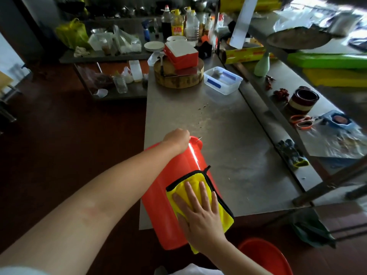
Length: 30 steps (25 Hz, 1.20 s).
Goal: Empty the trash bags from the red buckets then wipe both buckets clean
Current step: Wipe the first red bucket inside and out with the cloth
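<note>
I see a long stainless-steel table [228,155] with a round wooden chopping block [178,78] far down it. On its near corner the glossy red plastic bucket [158,205] lies on its side, overhanging the edge. A second red bucket [266,255] on the floor is cut off. My left hand [176,138] grips the far rim, fingertips hidden. My right hand [200,213] presses a yellow black-edged cloth [190,183] flat-fingered against the bucket's wall.

lower red bucket [264,255] half beyond the bottom edge; top-right shelf [317,26] a blur
</note>
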Available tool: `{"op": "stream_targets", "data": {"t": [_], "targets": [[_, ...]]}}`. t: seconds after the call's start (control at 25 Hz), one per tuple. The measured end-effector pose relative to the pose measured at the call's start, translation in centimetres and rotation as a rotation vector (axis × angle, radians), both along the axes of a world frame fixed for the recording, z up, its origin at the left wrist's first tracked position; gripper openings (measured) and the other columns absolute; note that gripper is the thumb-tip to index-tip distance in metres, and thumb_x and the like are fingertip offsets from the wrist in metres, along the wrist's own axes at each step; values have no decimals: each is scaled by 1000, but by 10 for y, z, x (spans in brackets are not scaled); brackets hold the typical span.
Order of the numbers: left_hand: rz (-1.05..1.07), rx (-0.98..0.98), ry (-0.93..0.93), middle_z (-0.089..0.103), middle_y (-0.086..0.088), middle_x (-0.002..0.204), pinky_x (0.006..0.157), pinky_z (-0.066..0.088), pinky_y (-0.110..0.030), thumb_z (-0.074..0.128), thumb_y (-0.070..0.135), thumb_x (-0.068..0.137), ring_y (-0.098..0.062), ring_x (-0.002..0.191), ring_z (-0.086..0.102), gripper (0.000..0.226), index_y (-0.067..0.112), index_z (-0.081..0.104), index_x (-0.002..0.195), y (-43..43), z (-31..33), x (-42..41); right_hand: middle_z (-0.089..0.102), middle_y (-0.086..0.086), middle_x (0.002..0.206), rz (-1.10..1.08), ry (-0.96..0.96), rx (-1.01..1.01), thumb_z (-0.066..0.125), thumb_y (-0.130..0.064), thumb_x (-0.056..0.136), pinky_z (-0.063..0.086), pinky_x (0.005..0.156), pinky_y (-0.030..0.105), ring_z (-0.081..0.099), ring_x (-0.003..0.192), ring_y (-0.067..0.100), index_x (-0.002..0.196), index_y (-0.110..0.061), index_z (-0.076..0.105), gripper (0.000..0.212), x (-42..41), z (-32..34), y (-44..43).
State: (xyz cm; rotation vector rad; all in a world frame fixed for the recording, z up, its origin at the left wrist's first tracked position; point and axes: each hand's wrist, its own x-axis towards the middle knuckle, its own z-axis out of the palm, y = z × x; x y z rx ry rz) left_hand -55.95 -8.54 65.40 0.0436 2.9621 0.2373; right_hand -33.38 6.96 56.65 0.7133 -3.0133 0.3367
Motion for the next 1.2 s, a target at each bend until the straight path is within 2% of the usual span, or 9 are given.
{"op": "stream_targets", "data": {"t": [0.12, 0.28, 0.4, 0.52, 0.68, 0.8, 0.92, 1.04, 1.2], "targets": [[-17, 84, 47, 67, -20, 115, 87, 51, -41, 49, 20, 101, -38, 109, 64, 25, 8, 69, 108, -8, -2, 0, 1, -12, 169, 0, 14, 5, 23, -62, 103, 7, 114, 63, -2, 155, 37, 154, -57, 13, 52, -7, 1, 1], [-41, 310, 91, 68, -14, 123, 93, 47, -32, 51, 23, 103, -32, 115, 61, 28, 11, 68, 122, -27, 1, -1, -10, -13, 168, -47, 8, -8, 16, -63, 102, 0, 119, 66, -20, 153, 34, 154, -58, 9, 52, -46, 11, -6], [-43, 486, 114, 69, -7, 126, 87, 39, -19, 55, 22, 102, -23, 116, 62, 29, 15, 66, 127, -37, 0, 8, -9, -12, 169, -64, 33, 32, 18, -61, 102, -1, 118, 69, -24, 151, 35, 155, -54, 13, 54, -86, 27, -9], [-18, 618, 66, 70, -3, 120, 87, 42, -20, 55, 19, 102, -18, 112, 63, 27, 17, 66, 126, -46, -4, 14, -6, -8, 169, 8, 66, 125, 21, -60, 99, -3, 116, 71, -25, 150, 37, 155, -52, 16, 57, -117, 37, -16], [4, 568, 20, 70, 0, 118, 92, 49, -28, 53, 21, 103, -17, 109, 64, 27, 20, 66, 127, -67, -5, 14, -9, -8, 169, 83, 50, 217, 22, -63, 97, -9, 114, 71, -31, 148, 37, 155, -52, 11, 60, -138, 35, -32], [-24, 490, 33, 69, -2, 120, 90, 48, -29, 53, 19, 102, -19, 109, 63, 27, 18, 65, 127, -81, -7, 15, -7, -10, 169, 95, 63, 217, 23, -67, 95, -3, 116, 70, -25, 151, 35, 154, -55, 13, 61, -145, 31, -36], [-38, 487, 62, 67, -5, 119, 90, 48, -31, 54, 14, 101, -20, 105, 64, 25, 14, 64, 124, -91, -12, 19, -1, -13, 169, 6, 28, 91, 25, -71, 95, 4, 120, 65, -13, 155, 32, 152, -61, 9, 60, -157, 25, -13], [-2, 508, 55, 66, -4, 116, 87, 48, -29, 55, 15, 101, -16, 99, 63, 24, 15, 63, 124, -99, -17, 24, -8, -18, 168, -140, -144, -89, 24, -75, 93, 11, 121, 57, -11, 155, 25, 145, -70, -3, 59, -176, 19, 23], [-77, 473, 75, 63, 0, 124, 95, 46, -28, 56, 20, 101, -17, 109, 62, 31, 17, 61, 132, -92, -8, 19, -4, -19, 167, -210, -288, -247, 27, -73, 89, 18, 123, 48, -2, 156, 17, 141, -74, -1, 60, -198, 19, 48]]}}
